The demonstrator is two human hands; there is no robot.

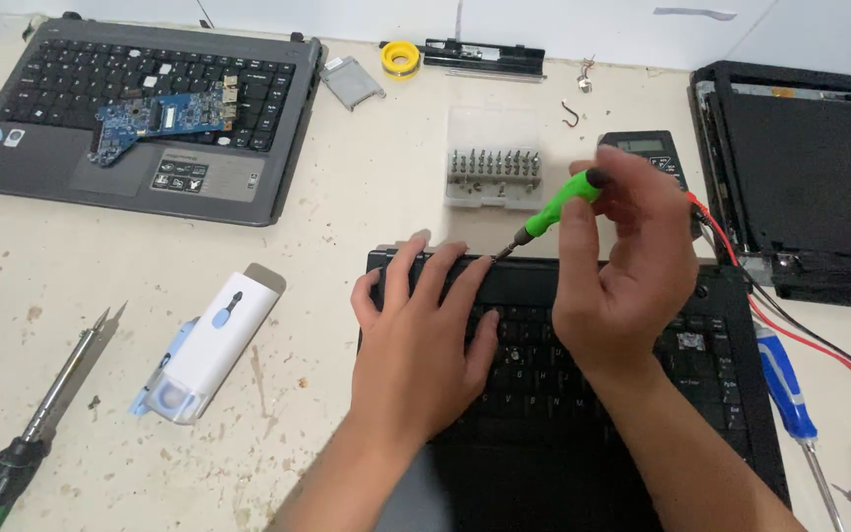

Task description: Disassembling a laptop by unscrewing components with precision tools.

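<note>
Centre frame: my left hand (416, 340) lies flat, fingers spread, steadying the black laptop (583, 394); my right hand (622, 261) pinches the green screwdriver (554, 209), best kept square to the screw.

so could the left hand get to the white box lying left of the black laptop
Probably yes. The left hand rests flat on the black laptop, holding nothing, and the white box lies beside it on the table with only bare surface between them.
</note>
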